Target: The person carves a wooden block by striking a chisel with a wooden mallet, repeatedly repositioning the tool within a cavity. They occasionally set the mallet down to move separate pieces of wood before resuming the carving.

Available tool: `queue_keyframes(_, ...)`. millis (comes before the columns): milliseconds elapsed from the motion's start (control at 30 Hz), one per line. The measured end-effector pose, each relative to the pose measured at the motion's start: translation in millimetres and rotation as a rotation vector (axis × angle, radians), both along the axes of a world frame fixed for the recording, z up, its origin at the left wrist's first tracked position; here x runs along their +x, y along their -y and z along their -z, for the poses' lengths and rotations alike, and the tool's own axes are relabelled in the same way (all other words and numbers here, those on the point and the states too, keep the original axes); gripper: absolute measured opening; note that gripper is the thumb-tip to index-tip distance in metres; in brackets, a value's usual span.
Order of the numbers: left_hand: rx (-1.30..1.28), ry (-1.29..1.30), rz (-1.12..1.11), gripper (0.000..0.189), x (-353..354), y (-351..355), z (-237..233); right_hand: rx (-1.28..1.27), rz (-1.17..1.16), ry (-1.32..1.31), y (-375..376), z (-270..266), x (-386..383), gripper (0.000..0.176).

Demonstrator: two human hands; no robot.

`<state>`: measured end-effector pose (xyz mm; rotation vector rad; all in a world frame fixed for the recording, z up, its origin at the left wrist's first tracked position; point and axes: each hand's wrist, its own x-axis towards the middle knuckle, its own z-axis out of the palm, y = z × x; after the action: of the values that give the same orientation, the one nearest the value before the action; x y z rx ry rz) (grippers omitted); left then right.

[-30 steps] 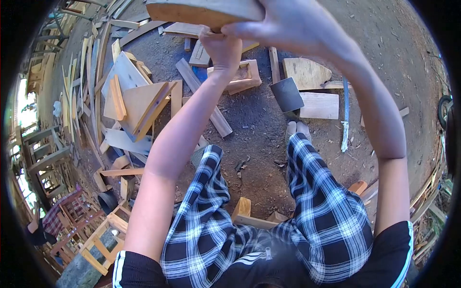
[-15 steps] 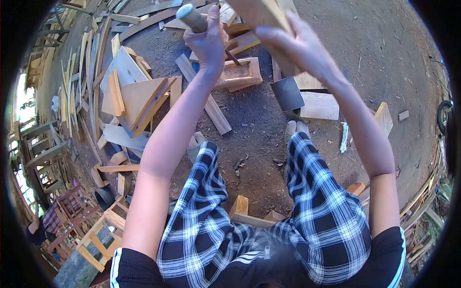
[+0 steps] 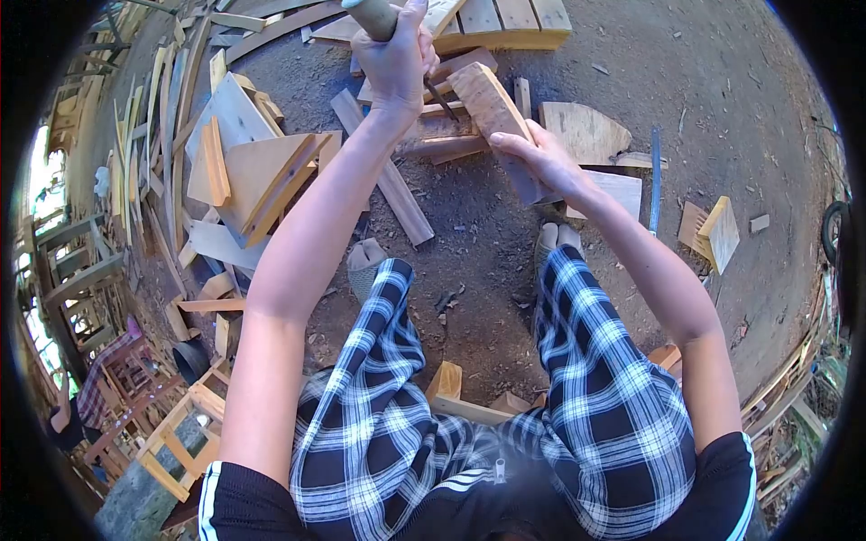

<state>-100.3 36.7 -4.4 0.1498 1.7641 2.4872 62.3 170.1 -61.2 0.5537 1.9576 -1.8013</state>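
Observation:
My left hand [image 3: 394,72] is wrapped around the thick, pale grey-green handle [image 3: 372,16] of a chisel. Below the fist the dark chisel blade [image 3: 441,101] slants down to a wooden piece [image 3: 442,146], which in this view shows a rectangular recess partly hidden behind the block. My right hand [image 3: 541,160] grips a long wooden block [image 3: 492,95], thumb along its near side. The block is tilted, with its lower end in shadow, and its upper end overlaps the right side of the recessed piece, close beside the blade.
Boards and offcuts [image 3: 262,180] lie piled on the left. A narrow plank [image 3: 388,185] rests on the dirt ahead of my left foot. Slatted wood [image 3: 505,25] lies at the far side. On the right are a curved board [image 3: 585,131], a blue strip [image 3: 656,185] and a small block piece [image 3: 720,234].
My right hand has come down with the wooden block, from raised near the camera to beside the chisel. The left hand keeps hold of the chisel, moved slightly.

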Motion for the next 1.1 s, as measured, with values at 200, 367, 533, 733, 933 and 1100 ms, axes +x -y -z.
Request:
queue_keyframes(200, -0.057, 0.067, -0.240, 0.034, 7, -15, -4, 0.002, 0.014, -0.003, 1, 1, 0, 0.084)
queue_keyframes(367, -0.178, -0.141, -0.258, 0.029, 8, -21, 14, -0.059, 0.025, 0.049, 0, -5, -1, 0.084)
queue_keyframes(533, -0.322, -0.493, -0.322, 0.020, 17, -34, 9, 0.062, 0.245, -0.152, -16, -54, -24, 0.065)
queue_keyframes(733, -0.298, -0.366, -0.159, 0.017, 15, -25, 15, 0.045, 0.193, -0.905, -9, -203, -51, 0.056)
queue_keyframes(933, -0.261, -0.595, -0.245, 0.021, 12, -33, 30, 0.838, -0.217, -0.745, -7, -226, -55, 0.040)
queue_keyframes(1100, -0.256, -0.434, -0.099, 0.018, 16, -26, 26, 0.604, -0.272, -0.637, -11, -224, -47, 0.048)
